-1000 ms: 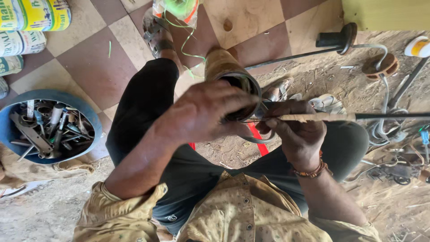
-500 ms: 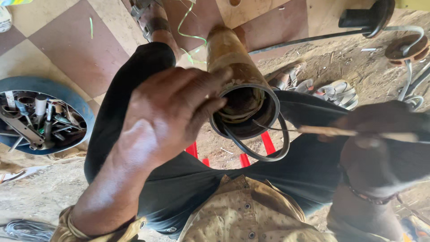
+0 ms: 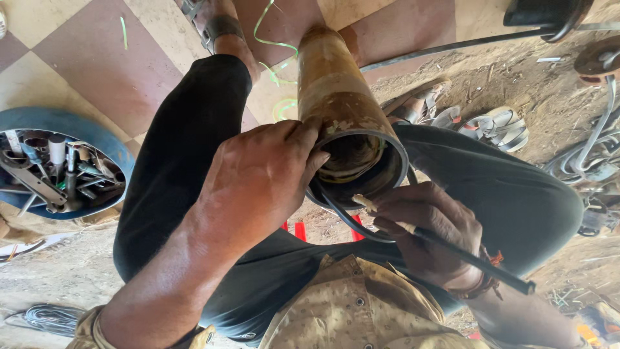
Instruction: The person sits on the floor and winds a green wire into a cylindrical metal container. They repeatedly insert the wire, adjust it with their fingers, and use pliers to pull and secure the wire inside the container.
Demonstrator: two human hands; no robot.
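A rusty brown metal cylinder (image 3: 336,97) stands between my knees with its open dark end facing up. My left hand (image 3: 258,178) grips the cylinder's rim, thumb at the opening. A black rubber ring (image 3: 349,220) hangs loose from the lower edge of the rim. My right hand (image 3: 429,232) holds a thin dark rod with a pale tip (image 3: 452,249), the tip resting against the ring at the rim's lower edge.
A blue tub (image 3: 71,123) of wrenches and sockets sits at the left on the tiled floor. Green wire scraps (image 3: 274,45) lie behind the cylinder. A long metal bar (image 3: 452,45), sandals (image 3: 491,126) and cables (image 3: 594,155) lie on the dirt to the right.
My right hand has come in from the right and now brings the rod's tip to the ring at the rim. The view has moved closer to the cylinder; my left hand stays on it.
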